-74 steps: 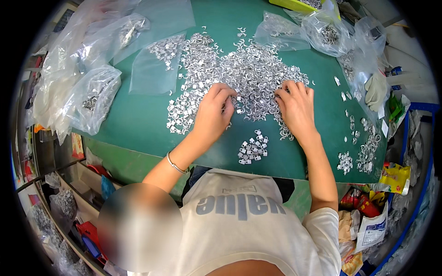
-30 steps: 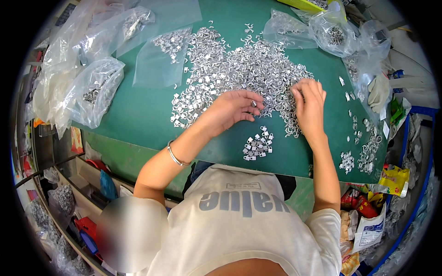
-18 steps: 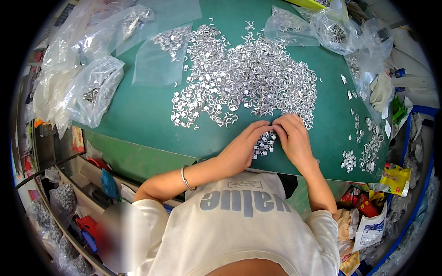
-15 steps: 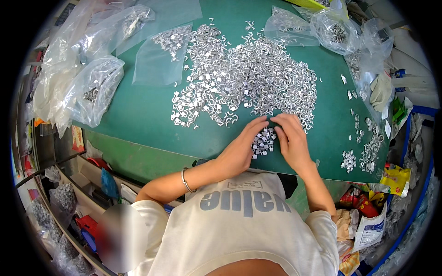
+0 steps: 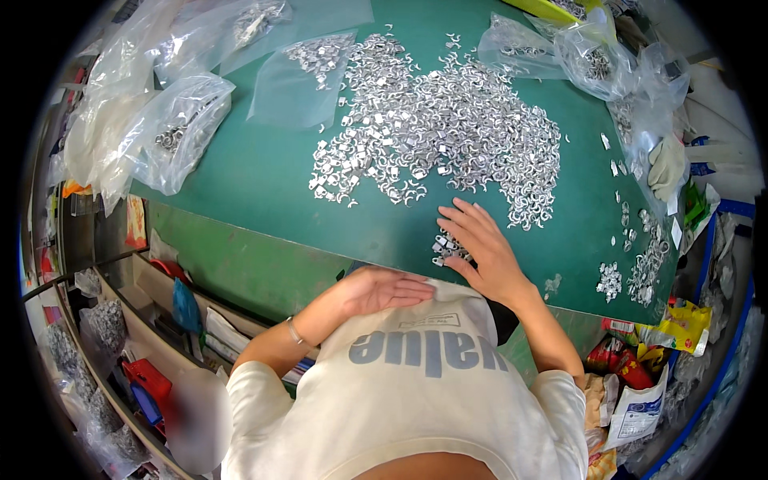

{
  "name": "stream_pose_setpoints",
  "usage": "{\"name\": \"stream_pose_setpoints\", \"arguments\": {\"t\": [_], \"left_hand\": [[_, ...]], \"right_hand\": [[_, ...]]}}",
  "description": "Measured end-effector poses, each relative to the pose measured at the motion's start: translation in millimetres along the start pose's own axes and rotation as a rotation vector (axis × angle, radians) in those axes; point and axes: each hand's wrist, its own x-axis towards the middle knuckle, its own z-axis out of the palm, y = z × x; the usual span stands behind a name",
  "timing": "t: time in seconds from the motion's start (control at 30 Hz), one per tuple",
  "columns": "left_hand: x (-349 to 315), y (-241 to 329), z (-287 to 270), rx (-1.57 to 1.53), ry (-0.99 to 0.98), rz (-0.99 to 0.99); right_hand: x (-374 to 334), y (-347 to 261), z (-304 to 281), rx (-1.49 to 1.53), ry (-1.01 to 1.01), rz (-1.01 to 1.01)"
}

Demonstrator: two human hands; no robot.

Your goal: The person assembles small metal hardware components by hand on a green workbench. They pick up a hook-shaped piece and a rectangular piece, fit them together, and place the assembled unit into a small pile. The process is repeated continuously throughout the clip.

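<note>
A broad heap of small silver metal pieces (image 5: 448, 120), some crescent-shaped and some squarish, spreads over the green table (image 5: 272, 192). Close to the front edge lies a small cluster of squarish metal pieces (image 5: 445, 246). My right hand (image 5: 484, 248) curves over that cluster with its fingers stretched and thumb apart, hiding part of it. Just below the table edge, my left hand (image 5: 386, 288) is turned palm up in front of my shirt, its fingers extended and nothing visible in the palm.
Clear plastic bags (image 5: 180, 132) with metal parts cover the left side, and more bags (image 5: 596, 60) stand at the back right. A flat bag (image 5: 296, 92) touches the heap. Loose silver parts (image 5: 646, 264) lie at the right edge. Drawers (image 5: 152, 292) stand lower left.
My left hand has moved from the small cluster toward me, below the table edge, and turned palm up. My right hand has shifted slightly left and nearer, over the cluster.
</note>
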Motion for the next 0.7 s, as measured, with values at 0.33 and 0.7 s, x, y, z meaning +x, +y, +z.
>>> {"name": "stream_pose_setpoints", "arguments": {"t": [0.33, 0.7], "left_hand": [[60.8, -24.3, -29.2, -0.53, -0.587, -0.106], [70.8, -21.1, -38.5, -0.581, -0.232, -0.139]], "right_hand": [[-19.1, -27.0, 32.2, -0.058, -0.034, -0.04], [-38.5, -41.9, 48.5, 0.146, -0.156, -0.215]]}}
